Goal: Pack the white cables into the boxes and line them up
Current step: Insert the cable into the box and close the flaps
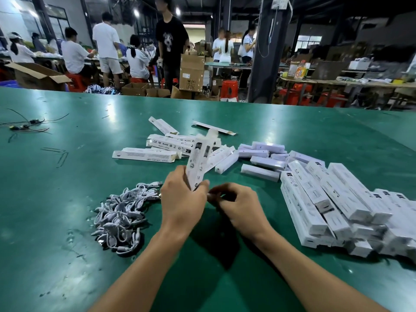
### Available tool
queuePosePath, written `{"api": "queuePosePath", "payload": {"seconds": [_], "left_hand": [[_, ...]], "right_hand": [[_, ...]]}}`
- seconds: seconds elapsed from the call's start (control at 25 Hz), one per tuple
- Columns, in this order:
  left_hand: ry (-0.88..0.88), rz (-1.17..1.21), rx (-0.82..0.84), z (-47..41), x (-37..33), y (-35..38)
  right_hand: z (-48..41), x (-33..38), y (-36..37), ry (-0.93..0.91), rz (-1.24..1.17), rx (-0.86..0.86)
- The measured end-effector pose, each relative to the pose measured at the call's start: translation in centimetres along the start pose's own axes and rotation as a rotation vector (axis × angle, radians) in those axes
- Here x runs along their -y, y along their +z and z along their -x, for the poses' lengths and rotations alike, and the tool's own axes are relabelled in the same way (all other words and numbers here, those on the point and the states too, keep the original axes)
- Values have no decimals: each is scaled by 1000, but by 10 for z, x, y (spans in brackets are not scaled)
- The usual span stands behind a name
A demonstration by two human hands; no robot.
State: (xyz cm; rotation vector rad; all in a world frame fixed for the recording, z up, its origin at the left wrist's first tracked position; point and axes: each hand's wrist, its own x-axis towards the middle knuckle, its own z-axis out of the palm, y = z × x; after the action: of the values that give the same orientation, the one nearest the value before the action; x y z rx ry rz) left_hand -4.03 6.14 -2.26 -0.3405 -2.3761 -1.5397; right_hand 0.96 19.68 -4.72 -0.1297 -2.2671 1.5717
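Observation:
My left hand (183,199) grips the lower end of a long white box (200,157) that tilts up and away over the green table (67,199). Just right of it, my right hand (238,204) has its fingers curled, the fingertips pinched near the box's bottom end; what they pinch is too small to tell. A heap of coiled white cables (121,216) lies left of my left hand. Loose white boxes (166,146), some with open flaps, lie beyond the held box. Closed boxes (324,199) lie side by side and stacked at the right.
Small white inner trays (262,157) lie scattered between the loose boxes and the stacked ones. Thin black wires (24,126) lie at the table's far left. Beyond the far edge are people, cardboard cartons and red stools.

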Motion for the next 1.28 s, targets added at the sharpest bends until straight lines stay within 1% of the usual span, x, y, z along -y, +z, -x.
{"api": "queuePosePath", "payload": {"seconds": [0.08,0.12,0.24,0.32,0.4,0.52,0.6,0.68,0.76,0.84,0.92,1.0,1.16,1.28], "left_hand": [[-169,76,115,1,1,1],[-238,142,170,3,0,1],[-418,393,337,9,-8,3],[-530,581,401,10,-15,3],[-622,693,459,12,-18,3],[-711,765,518,16,-21,6],[-774,837,514,19,-20,10],[-833,898,491,21,-20,13],[-858,938,519,19,-20,12],[-836,969,592,17,-21,8],[-760,921,620,14,-21,5],[-709,895,598,12,-21,5],[-702,913,591,10,-16,7],[-678,897,592,14,-17,7]], "right_hand": [[5,-7,-16,-4,20,-55],[9,-8,-23,18,-8,-74],[18,-8,-38,86,-111,-109],[20,-4,-38,80,-163,-171],[21,-4,-36,7,-170,-276],[26,-3,-29,-111,-57,-393],[29,-2,-26,-215,28,-384],[30,1,-24,-282,59,-286],[29,3,-27,-275,57,-178],[27,2,-34,-249,72,-125],[27,1,-38,-265,126,-147],[28,3,-40,-279,119,-168],[28,3,-40,-264,32,-138],[28,3,-40,-243,35,-173]]}}
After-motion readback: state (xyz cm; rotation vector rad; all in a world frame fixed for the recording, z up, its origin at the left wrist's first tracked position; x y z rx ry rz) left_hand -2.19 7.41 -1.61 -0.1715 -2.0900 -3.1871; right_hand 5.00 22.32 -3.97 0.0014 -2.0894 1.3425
